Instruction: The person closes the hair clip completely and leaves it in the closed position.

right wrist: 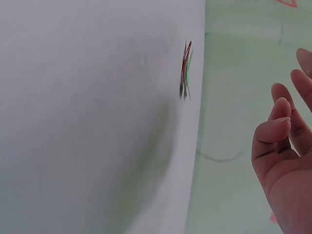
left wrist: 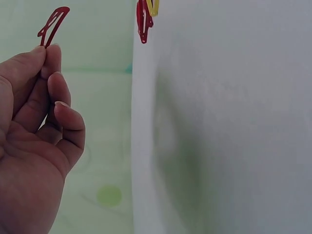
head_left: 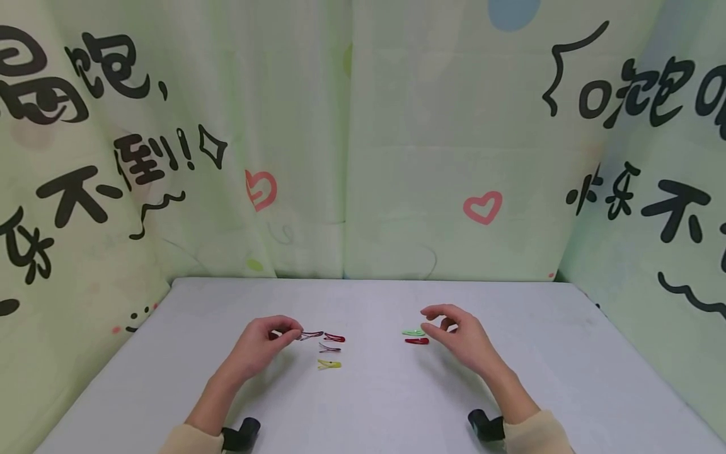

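In the head view my left hand [head_left: 262,345] pinches one end of a dark red snap hair clip [head_left: 312,335] between thumb and forefinger, raised off the table. The left wrist view shows this red hair clip [left wrist: 53,24] sticking up beyond the fingertips. Close by lie another red hair clip [head_left: 334,338], a thin dull-coloured one [head_left: 329,348] and a yellow one [head_left: 329,364]. My right hand [head_left: 460,334] hovers with relaxed, bent fingers and nothing between them. Just left of its fingertips lie a green hair clip [head_left: 413,332] and a red one [head_left: 416,341].
The white table [head_left: 374,410] reaches back to a pale green printed curtain [head_left: 408,157], which also hangs at both sides. Black wrist mounts [head_left: 484,425] sit at both sleeves. Shadows of the hands fall on the tabletop.
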`<state>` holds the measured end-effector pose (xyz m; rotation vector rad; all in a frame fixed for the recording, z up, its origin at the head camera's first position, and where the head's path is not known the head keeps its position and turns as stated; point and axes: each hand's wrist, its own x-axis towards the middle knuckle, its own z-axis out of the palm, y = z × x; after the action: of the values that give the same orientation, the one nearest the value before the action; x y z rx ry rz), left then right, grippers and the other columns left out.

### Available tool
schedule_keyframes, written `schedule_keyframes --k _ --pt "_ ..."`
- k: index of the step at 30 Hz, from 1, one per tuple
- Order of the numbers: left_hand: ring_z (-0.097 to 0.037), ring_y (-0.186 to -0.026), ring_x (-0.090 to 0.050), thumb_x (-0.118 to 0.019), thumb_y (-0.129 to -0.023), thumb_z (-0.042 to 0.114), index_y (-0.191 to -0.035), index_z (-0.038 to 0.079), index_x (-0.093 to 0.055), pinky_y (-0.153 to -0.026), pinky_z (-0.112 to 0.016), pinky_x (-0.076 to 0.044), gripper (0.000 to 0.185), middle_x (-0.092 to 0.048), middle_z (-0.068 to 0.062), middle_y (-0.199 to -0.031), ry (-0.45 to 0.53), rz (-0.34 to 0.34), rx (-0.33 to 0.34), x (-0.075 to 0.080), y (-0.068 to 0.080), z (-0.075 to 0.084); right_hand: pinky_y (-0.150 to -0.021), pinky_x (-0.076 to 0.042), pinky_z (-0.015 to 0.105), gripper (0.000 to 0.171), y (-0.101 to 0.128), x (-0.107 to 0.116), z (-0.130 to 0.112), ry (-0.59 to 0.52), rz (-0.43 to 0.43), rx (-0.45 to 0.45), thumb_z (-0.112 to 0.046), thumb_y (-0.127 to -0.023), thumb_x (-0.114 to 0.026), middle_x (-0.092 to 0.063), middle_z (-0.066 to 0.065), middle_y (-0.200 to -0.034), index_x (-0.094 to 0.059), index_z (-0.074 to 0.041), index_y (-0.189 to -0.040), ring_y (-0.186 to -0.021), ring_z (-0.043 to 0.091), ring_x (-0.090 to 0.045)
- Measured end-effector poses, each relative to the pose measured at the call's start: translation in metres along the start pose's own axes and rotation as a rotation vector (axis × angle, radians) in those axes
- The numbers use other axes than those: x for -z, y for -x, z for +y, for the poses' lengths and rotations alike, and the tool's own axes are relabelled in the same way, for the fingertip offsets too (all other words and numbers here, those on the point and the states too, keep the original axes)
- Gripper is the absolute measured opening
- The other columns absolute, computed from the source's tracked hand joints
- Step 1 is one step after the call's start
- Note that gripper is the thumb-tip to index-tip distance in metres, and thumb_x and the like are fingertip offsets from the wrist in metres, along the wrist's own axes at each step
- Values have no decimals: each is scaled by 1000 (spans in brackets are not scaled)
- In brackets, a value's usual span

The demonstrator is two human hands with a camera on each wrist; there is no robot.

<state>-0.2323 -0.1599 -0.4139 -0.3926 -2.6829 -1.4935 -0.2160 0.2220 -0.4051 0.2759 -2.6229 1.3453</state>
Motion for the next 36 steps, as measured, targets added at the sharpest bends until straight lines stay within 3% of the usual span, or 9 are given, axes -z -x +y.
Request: schedule_keyframes --k 14,29,36 --pt "-22 -86 -65 -71 -94 9 -98 9 -75 -74 -27 -52 5 -71 1 -93 118 5 -84 -18 4 13 -66 -49 28 30 4 -2 -13 -45 17 68 -17 -91 -78 -67 9 -111 -71 -13 -120 -86 22 -59" --pt "-18 -89 -64 -71 -95 9 -100 7 -74 -79 -28 -52 6 -71 -2 -95 186 -12 -134 -33 1 26 -66 -51 27 28 7 -11 -31 -111 5 133 -17 -90 -78 -66 -1 -105 -71 -14 -117 -77 18 -59" --pt "-19 -89 -63 -70 -95 10 -101 6 -74 -79 -26 -52 7 -71 -3 -96 222 -23 -116 -36 4 35 -68 -51 27 28 7 -16 -35 -135 -5 151 -12 -90 -78 -66 -4 -107 -72 -17 -116 -76 17 -60"
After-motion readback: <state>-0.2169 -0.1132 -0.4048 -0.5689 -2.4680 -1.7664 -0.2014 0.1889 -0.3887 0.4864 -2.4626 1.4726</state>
